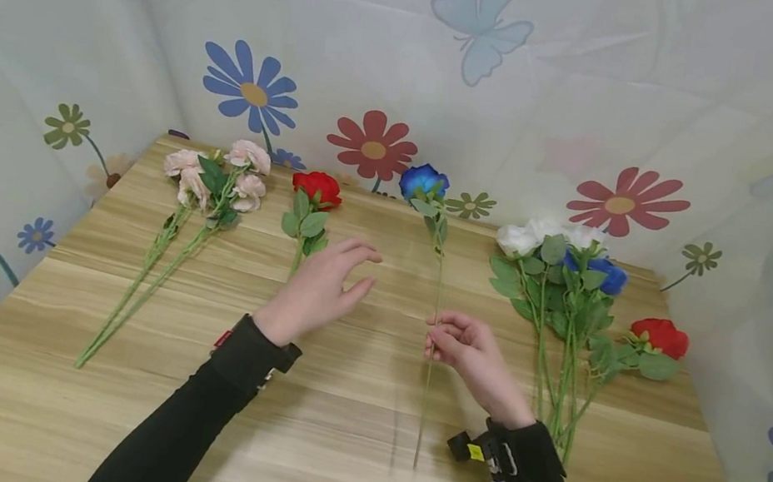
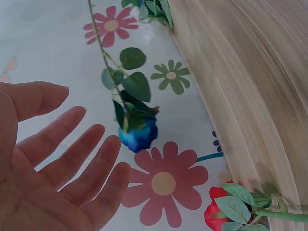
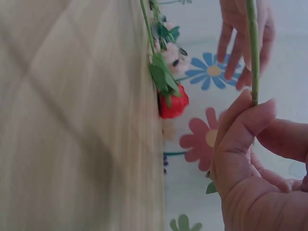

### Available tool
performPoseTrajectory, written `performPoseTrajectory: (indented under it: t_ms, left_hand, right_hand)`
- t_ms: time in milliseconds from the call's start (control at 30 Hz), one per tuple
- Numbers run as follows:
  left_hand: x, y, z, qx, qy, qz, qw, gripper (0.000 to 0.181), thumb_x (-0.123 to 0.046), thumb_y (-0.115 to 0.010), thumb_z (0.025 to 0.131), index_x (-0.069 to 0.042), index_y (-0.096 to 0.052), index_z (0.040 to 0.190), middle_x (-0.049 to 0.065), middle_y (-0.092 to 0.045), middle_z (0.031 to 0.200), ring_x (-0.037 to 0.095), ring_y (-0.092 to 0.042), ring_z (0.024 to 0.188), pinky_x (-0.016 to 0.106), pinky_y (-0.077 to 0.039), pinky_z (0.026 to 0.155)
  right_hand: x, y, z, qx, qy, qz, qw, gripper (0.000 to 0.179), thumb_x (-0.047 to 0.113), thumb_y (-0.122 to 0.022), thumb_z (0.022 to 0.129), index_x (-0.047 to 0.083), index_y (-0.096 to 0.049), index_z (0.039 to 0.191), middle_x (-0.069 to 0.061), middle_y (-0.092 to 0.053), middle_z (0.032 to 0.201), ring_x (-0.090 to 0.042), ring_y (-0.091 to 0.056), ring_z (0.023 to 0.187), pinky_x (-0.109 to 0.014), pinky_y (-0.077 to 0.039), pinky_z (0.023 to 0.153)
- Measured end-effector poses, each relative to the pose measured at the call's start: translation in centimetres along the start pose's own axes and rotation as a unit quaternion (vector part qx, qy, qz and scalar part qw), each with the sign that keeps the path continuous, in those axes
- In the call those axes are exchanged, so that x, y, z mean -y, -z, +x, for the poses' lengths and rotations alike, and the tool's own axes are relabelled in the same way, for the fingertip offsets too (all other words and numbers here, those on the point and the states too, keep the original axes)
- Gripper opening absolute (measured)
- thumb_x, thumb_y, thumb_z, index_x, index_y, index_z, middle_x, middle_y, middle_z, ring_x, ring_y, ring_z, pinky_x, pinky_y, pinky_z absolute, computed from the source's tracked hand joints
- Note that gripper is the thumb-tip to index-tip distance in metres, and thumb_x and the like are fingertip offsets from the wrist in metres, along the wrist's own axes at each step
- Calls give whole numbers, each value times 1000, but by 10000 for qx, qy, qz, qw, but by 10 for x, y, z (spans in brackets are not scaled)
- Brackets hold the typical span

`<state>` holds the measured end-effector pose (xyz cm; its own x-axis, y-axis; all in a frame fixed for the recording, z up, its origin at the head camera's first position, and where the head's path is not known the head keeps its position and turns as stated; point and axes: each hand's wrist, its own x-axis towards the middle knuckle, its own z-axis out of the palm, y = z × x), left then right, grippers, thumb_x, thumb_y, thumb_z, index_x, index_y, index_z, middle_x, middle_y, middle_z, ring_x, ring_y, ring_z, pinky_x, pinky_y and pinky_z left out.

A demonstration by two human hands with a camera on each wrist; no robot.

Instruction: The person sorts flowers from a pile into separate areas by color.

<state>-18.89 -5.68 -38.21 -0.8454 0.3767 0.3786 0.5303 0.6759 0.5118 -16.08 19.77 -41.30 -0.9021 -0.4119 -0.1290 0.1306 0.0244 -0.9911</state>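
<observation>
A blue artificial rose (image 1: 424, 183) with green leaves is held up over the table by its long thin stem. My right hand (image 1: 477, 361) pinches that stem (image 3: 254, 53) between thumb and fingers. To its left, my left hand (image 1: 322, 286) is apart from the stem, fingers spread and holding nothing. In the left wrist view the blue bloom (image 2: 138, 134) appears just beyond the fingertips. Below and behind the left hand lies a red rose (image 1: 317, 189), its lower stem hidden by that hand.
Pink flowers (image 1: 250, 156) on long stems lie at the left of the wooden table (image 1: 320, 467). At the right lie white roses (image 1: 517, 241), a blue rose (image 1: 604, 275) and another red rose (image 1: 660, 336), stems crossing. A patterned cloth (image 1: 362, 10) hangs behind the table.
</observation>
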Motion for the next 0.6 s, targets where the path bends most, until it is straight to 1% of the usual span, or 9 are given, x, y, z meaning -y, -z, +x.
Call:
performPoseTrajectory:
  t_ms: [167,267,467,600]
  left_hand:
    - [0,-1,0,-25,-7,3,10000,28,-17,-63,90,-8,-63,116,5,-59,119,21,-56,110,38,-49,90]
    - [1,-1,0,-52,-18,3,10000,27,-17,-64,90,-8,-63,116,5,-59,119,20,-56,109,38,-50,89]
    - [1,-1,0,-37,-45,69,10000,26,-18,-63,90,-8,-64,114,6,-60,119,21,-56,109,38,-50,89]
    - [1,-1,0,17,-54,89,9999,27,-20,-62,91,-7,-63,115,6,-59,119,21,-56,109,38,-49,90]
  right_hand:
    - [-10,-16,7,60,-205,-124,9997,32,1,-47,97,-19,-42,121,-23,-57,91,-17,-59,74,-22,-49,66]
    - [-16,-22,11,163,-283,-212,9992,32,1,-47,97,-19,-43,121,-24,-57,91,-16,-59,74,-21,-50,66]
    - [-21,-28,18,223,-387,-373,9983,32,2,-47,97,-18,-45,122,-29,-57,96,-18,-61,76,-21,-52,67]
    - [-22,-30,22,207,-453,-463,9977,32,2,-47,97,-17,-46,122,-29,-57,96,-18,-60,76,-21,-51,67]
